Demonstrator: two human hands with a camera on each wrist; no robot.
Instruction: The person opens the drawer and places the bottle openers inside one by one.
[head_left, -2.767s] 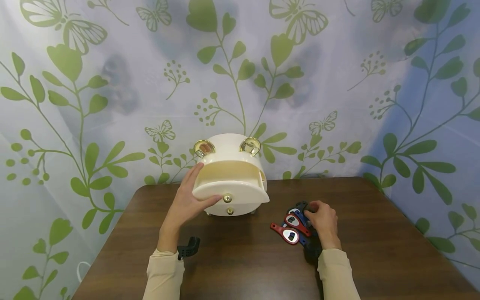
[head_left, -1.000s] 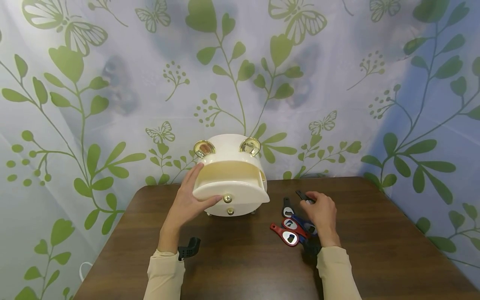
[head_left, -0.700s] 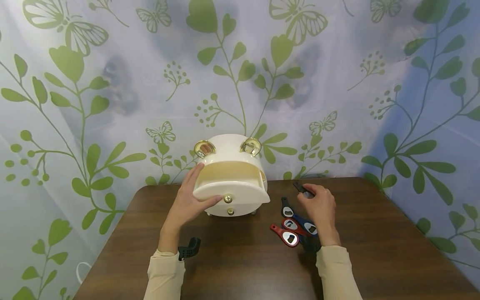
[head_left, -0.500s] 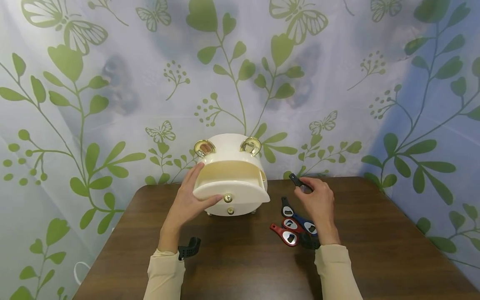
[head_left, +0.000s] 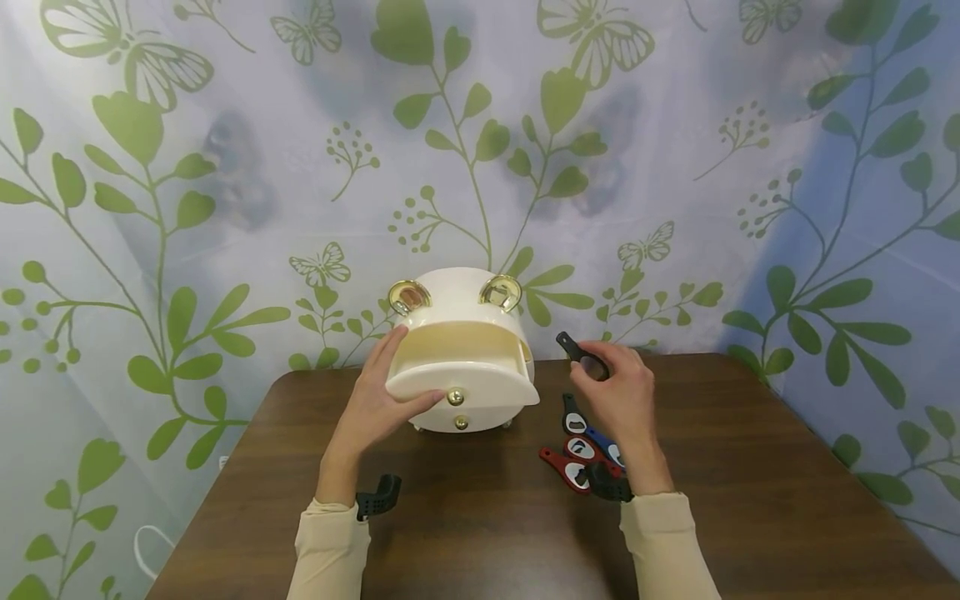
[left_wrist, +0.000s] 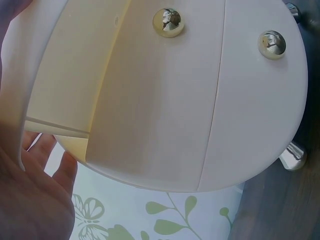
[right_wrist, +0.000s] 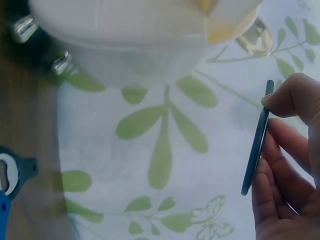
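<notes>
- One black bottle opener (head_left: pixel 582 357) up off the table (head_left: pixel 465 525), right of the white cabinet (head_left: pixel 457 292) — shows edge-on in the right wrist view.
- Right hand (head_left: pixel 621 390): pinching that opener, thumb on one side, fingers on the other.
- Left hand (head_left: pixel 371 410): at the cabinet's left side, thumb toward the upper knob (head_left: pixel 455 397) in the head view, fingers by the side edge. Real grip or just resting there — can't tell.
- Upper drawer (head_left: pixel 495 382) pulled out, pale yellow inside; lower drawer (head_left: pixel 491 416) flush, own gold knob (head_left: pixel 461 422).
- Cabinet has two gold ear shapes on top, small shiny feet.
- On the table, right of the cabinet and nearer the person: second black opener (head_left: pixel 572 412), blue opener (head_left: pixel 601 440), two red openers (head_left: pixel 557 459), bunched together, some overlapping. Black mount (head_left: pixel 606 483) at the right wrist hides part of them.
- Another black mount (head_left: pixel 379 495) at the left wrist; beige sleeves (head_left: pixel 330 546) on both arms.
- Backdrop (head_left: pixel 300 125): pale cloth, green leaves, butterflies.
</notes>
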